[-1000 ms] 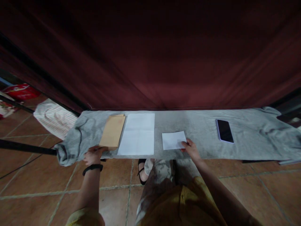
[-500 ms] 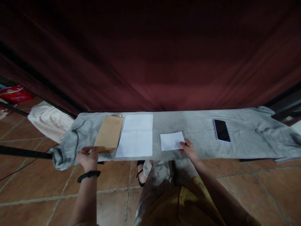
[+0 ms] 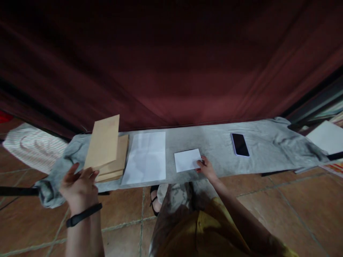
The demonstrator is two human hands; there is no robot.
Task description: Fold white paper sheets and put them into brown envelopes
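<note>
My left hand (image 3: 81, 184) pinches the near corner of a brown envelope (image 3: 104, 141), which is raised and tilted above a stack of brown envelopes (image 3: 121, 153). Its thumb and fingers are closed on that corner. To the right of the stack lie white paper sheets (image 3: 148, 157) with a faint crease across them. My right hand (image 3: 205, 167) grips the right edge of a small folded white paper (image 3: 187, 160), which rests on or just above the grey cloth; I cannot tell which. The right fingertips are partly hidden by the paper.
A grey cloth (image 3: 214, 142) covers the narrow table. On its right part lies a phone (image 3: 240, 144) with a purple case. A dark red curtain (image 3: 182, 89) hangs behind. Striped fabric (image 3: 34, 146) is at the left, a white flat object (image 3: 328, 137) at the right.
My left hand has lifted the top brown envelope off the stack, up and to the left. My right hand still holds the folded white paper. The view has turned slightly right.
</note>
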